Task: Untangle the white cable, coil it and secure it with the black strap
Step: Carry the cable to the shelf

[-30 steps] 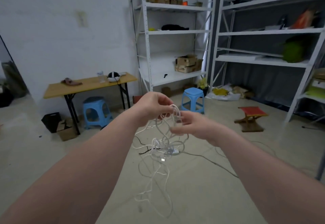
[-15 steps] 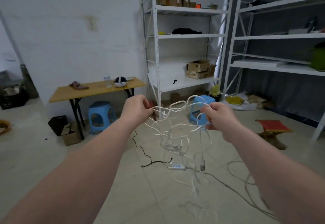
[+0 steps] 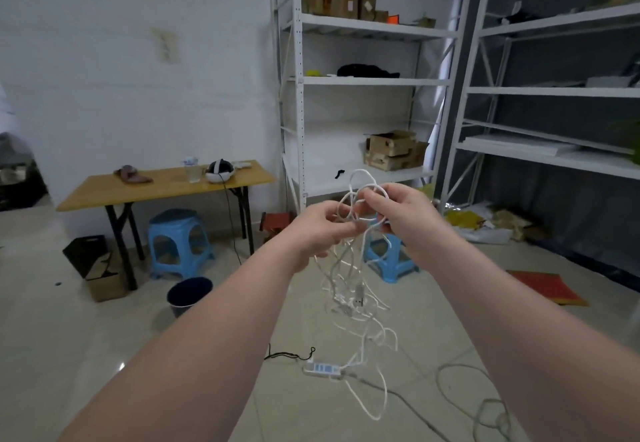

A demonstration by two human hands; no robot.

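Head view: both hands meet high above the power strip (image 3: 323,369) on the floor. The left hand (image 3: 322,230) curls its fingers, pinching strands of the white cable (image 3: 359,292) against the thumb. The right hand (image 3: 398,216), just beside it, pinches a loop. The tangle hangs down toward the strip, and its lowest loop droops just right of it.

The left hand (image 3: 318,230) and right hand (image 3: 398,216) meet in open air above the pale tiled floor (image 3: 69,355), with only the tangled white cable (image 3: 349,268) dangling beneath them, while a blue plastic stool (image 3: 391,261), dark round bucket (image 3: 189,291) and white metal shelving rack (image 3: 298,112) stand well apart.
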